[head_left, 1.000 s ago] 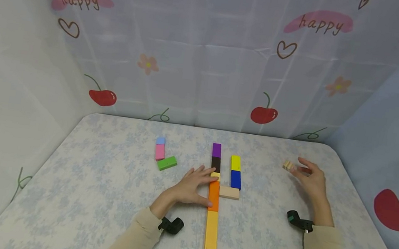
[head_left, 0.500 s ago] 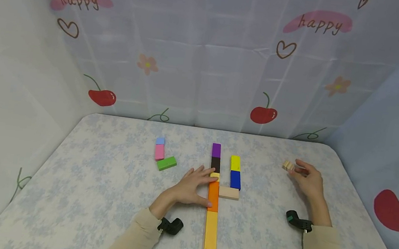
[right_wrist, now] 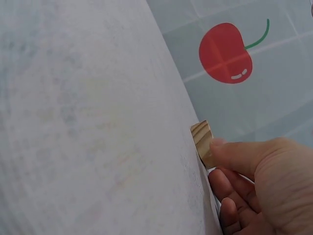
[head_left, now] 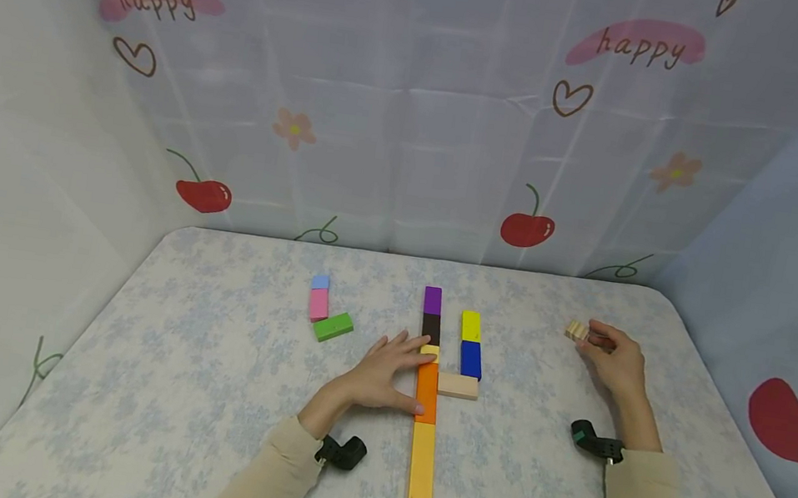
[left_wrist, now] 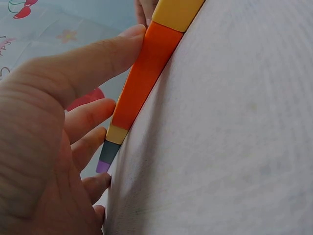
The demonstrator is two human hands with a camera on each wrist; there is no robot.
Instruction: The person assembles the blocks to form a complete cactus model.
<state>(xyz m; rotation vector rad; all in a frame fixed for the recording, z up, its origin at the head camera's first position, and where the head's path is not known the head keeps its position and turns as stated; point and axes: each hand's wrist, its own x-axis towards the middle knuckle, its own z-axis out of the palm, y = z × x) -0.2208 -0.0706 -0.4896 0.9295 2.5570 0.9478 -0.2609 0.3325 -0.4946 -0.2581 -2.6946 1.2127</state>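
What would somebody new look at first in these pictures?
Probably the long row of blocks near the middle of the table, purple at the far end and yellow at the near end, with the left hand touching it. Next might be the red cherries printed on the cloth behind the table. Then perhaps the right hand, off to the right, pinching a small wooden block.
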